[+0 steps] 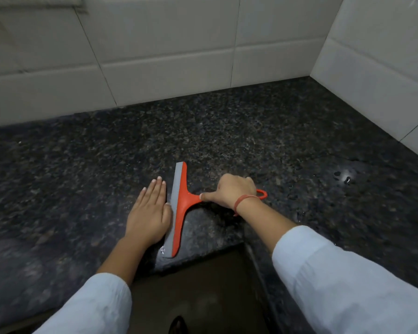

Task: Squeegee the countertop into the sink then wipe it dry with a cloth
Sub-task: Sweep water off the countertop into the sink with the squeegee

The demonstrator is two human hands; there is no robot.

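Pale sleeves [336,273] nearest. Red squeegee [180,208] on dark speckled worktop [82,165], grey blade down, between hands. Right hand [234,190]: fingers [247,180] curled round handle, thumb along it. Left hand [149,213] flat, fingers [155,189] straight, just left of blade. Water drops [343,177] well right of right fingers.

Orange squeegee [180,208], grey blade down, on wet dark speckled countertop [227,131] near its front edge.
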